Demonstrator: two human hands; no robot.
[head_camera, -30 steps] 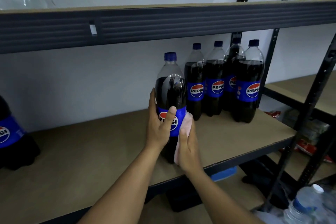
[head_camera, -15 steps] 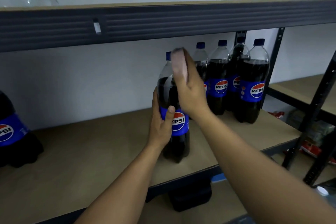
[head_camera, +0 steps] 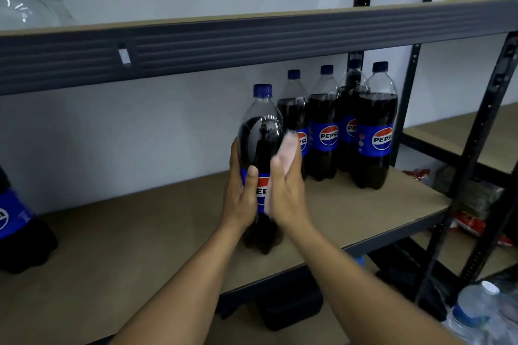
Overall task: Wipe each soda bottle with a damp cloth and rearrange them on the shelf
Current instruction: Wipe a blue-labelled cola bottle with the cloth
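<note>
left hand [head_camera: 243,199] gripping soda bottle [head_camera: 262,154], right hand [head_camera: 288,190] pressing blurred pink cloth [head_camera: 288,148], label half hidden

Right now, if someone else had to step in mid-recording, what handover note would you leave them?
Left hand: grip closed around the label of the front Pepsi bottle, holding it upright on the middle shelf.
Right hand: pressing the pink cloth against that bottle's right side.
Four more Pepsi bottles stand grouped at the back right; another Pepsi bottle sits at the far left edge.
Done: cannot tell which bottles are already wiped.
Left: finish this bottle, place it with the group, then handle the far-left one.
</note>
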